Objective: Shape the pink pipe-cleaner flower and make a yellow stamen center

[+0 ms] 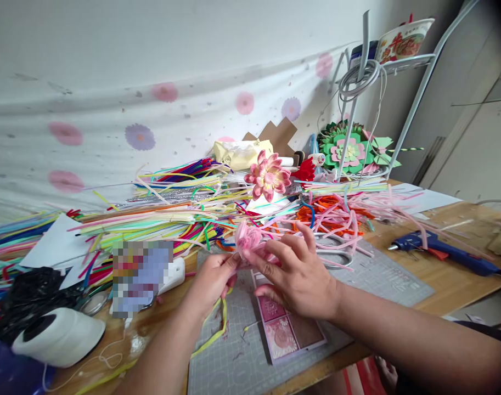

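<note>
Our left hand (217, 277) pinched on one pink fuzzy flower (247, 239), our right hand (293, 269) spread with fingertips against it, one palette (289, 329) beneath on one grey mat (234, 351), one blue glue gun (448, 252) to the right.

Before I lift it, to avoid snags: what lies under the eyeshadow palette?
The eyeshadow palette lies on the gray cutting mat, which shows around it. Anything beneath is covered; the right hand partly hides its far end.
</note>
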